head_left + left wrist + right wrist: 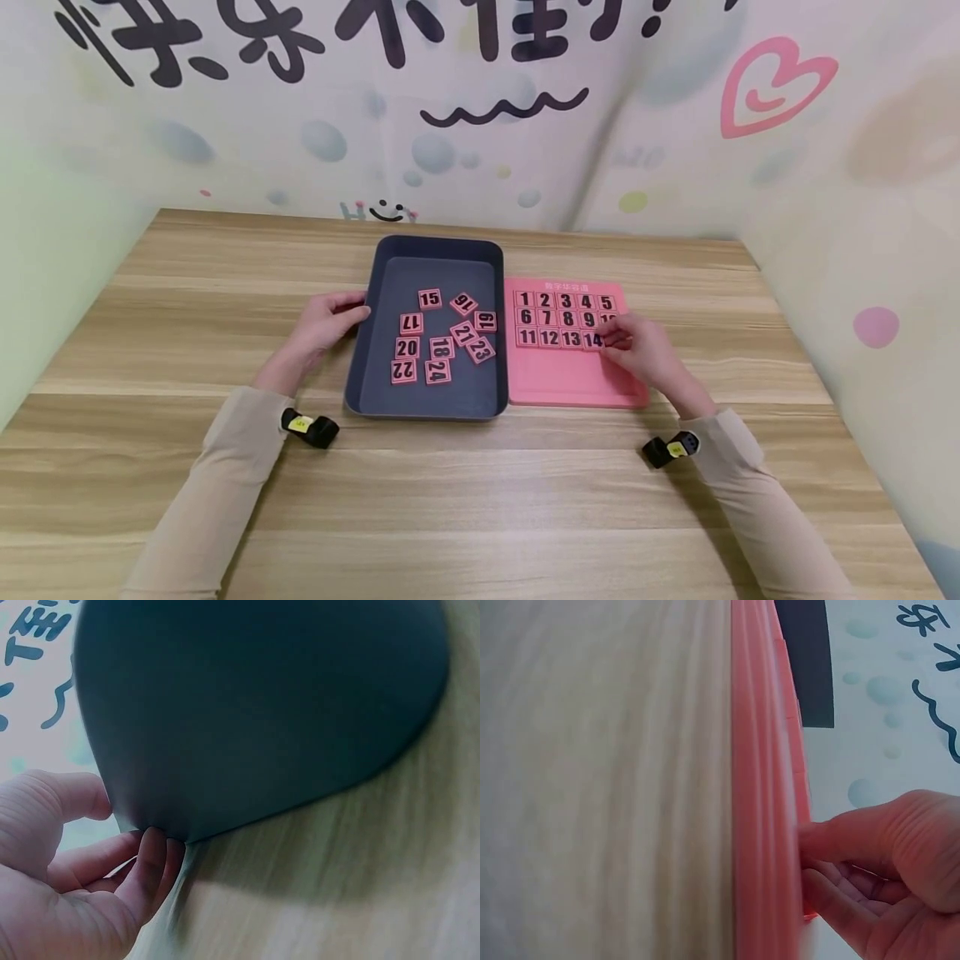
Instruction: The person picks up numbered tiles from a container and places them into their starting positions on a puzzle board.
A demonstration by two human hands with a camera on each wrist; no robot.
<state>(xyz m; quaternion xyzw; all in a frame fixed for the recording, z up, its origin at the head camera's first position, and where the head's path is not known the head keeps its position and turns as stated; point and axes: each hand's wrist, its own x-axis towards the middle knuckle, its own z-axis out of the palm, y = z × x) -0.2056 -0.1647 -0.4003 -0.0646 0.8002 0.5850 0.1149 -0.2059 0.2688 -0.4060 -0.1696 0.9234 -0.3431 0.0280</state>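
Note:
A dark blue tray (pixel 427 404) holds several loose pink number tiles, among them the 15 (pixel 430 299) and the 20 (pixel 407 347). Thumb and fingers of my left hand (pixel 324 325) hold its left wall; up close the left wrist view shows them at the tray's edge (pixel 262 712). On a pink puzzle board (pixel 570 379), tiles 1 to 14 lie in rows. My right hand (pixel 641 348) pinches the number 14 tile (pixel 592 340) at the right of the third row, and its fingers partly cover the 10. The right wrist view shows the fingertips from the side.
Tray and board lie side by side on a wood-grain table (pixel 480 517). Behind them stands a printed wall covering (pixel 360 142) with large writing. Each wrist wears a black camera band.

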